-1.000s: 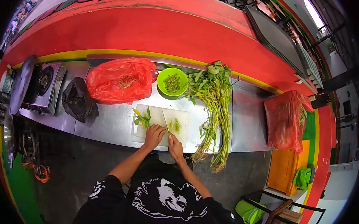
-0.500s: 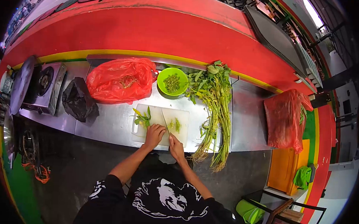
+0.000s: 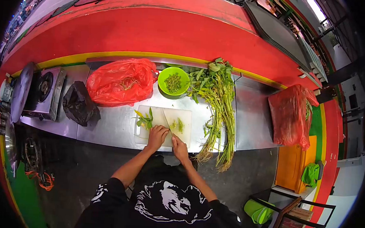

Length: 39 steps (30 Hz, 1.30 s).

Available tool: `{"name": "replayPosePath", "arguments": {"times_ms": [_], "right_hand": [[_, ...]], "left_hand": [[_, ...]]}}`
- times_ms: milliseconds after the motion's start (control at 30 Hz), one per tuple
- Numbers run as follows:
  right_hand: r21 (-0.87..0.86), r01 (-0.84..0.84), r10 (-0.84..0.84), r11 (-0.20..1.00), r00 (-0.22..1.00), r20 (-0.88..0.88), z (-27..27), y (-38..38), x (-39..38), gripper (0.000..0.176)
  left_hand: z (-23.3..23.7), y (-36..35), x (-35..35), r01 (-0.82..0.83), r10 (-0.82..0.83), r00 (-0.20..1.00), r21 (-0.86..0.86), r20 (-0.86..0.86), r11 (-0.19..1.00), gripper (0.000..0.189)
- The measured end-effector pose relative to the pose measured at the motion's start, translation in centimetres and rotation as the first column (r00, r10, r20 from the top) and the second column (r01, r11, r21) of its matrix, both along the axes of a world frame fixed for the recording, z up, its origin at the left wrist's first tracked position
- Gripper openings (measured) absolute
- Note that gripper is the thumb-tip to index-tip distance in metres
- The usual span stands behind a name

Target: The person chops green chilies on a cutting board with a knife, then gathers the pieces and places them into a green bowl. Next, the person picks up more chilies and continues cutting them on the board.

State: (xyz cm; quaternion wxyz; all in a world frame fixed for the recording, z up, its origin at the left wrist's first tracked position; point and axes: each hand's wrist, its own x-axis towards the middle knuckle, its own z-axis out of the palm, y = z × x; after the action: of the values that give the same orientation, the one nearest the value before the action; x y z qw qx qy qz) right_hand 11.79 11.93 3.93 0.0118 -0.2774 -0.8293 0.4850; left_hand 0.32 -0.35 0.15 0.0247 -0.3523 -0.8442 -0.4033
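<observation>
A white cutting board (image 3: 183,137) lies on the metal counter before me. My right hand (image 3: 180,148) is closed round the handle of a knife (image 3: 167,120), whose blade points away from me over the board. Just left of the blade, my left hand (image 3: 157,137) has its fingers bent together on the stems of a leafy green sprig (image 3: 146,119). Small chopped green pieces (image 3: 180,125) lie right of the blade. Beyond the board, a green bowl (image 3: 183,89) holds cut greens. Long-stemmed greens with roots (image 3: 216,111) lie to its right.
A red plastic bag (image 3: 105,83) and a black bag (image 3: 79,104) stand at left, beside a stove (image 3: 47,90). Another red bag (image 3: 287,119) is on the counter's right end. A red wall (image 3: 153,34) runs behind. A green bucket (image 3: 254,209) stands on the floor.
The view has shifted slightly. Both hands, the knife and the greens look nearly the same.
</observation>
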Motion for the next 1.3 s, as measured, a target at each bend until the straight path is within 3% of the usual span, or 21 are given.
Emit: {"name": "replayPosePath", "arguments": {"times_ms": [167,267,367,400,500,567,767,833,933,1033,1200,1300], "right_hand": [[0.033,0.024,-0.023,0.999,0.999,-0.039,-0.7,-0.4,-0.1,0.038],[0.038,-0.015,0.011,0.999,0.996,0.091,1.0,0.0,-1.1,0.040],[0.018,-0.001,-0.001,1.000,0.995,0.099,0.7,0.1,-1.2,0.040],[0.032,-0.012,0.011,0.999,1.000,0.014,0.4,-0.1,-1.0,0.040],[0.026,0.010,-0.009,1.000,1.000,-0.028,0.1,-0.5,0.0,0.040],[0.016,0.021,-0.022,1.000,0.999,0.048,0.7,-0.8,0.1,0.041],[-0.044,0.000,0.000,0.999,1.000,-0.003,-0.7,-0.4,0.7,0.046],[0.030,-0.026,0.028,0.999,0.997,-0.075,-1.2,-0.5,1.4,0.049],[-0.084,-0.021,0.026,0.996,0.998,0.064,-1.0,-0.7,2.7,0.050],[-0.021,-0.023,0.023,1.000,1.000,0.017,-0.5,-1.2,3.1,0.049],[-0.024,0.005,-0.003,1.000,0.996,0.085,0.1,-1.4,2.1,0.042],[0.006,0.008,-0.008,1.000,1.000,-0.022,0.5,-1.5,1.7,0.043]], "left_hand": [[-0.2,-0.1,0.0,0.034,-0.034,0.999,0.022,0.018,0.999,0.013],[0.5,-0.1,0.2,0.034,-0.034,0.999,0.001,0.002,0.999,0.013],[0.0,0.0,0.2,0.002,-0.002,1.000,0.001,0.004,1.000,0.012],[0.0,0.1,0.2,-0.010,0.010,1.000,0.009,0.004,1.000,0.012],[0.0,0.1,0.2,-0.020,0.019,0.999,0.034,0.029,0.999,0.012],[0.1,-0.2,0.3,0.001,-0.001,1.000,0.038,0.016,0.999,0.012],[-0.1,-0.2,0.4,-0.010,0.010,1.000,0.024,-0.008,1.000,0.014],[-0.2,-0.2,0.4,-0.014,0.014,1.000,0.011,0.004,1.000,0.014],[0.0,-0.2,0.4,-0.014,0.013,0.999,0.032,0.041,0.999,0.013],[0.5,-0.1,0.3,-0.011,0.008,0.998,0.045,0.059,0.999,0.011],[0.5,-0.4,0.3,0.013,-0.015,0.999,0.026,0.046,1.000,0.012],[0.5,-0.3,0.3,0.002,-0.002,0.999,0.013,0.042,1.000,0.012]]}}
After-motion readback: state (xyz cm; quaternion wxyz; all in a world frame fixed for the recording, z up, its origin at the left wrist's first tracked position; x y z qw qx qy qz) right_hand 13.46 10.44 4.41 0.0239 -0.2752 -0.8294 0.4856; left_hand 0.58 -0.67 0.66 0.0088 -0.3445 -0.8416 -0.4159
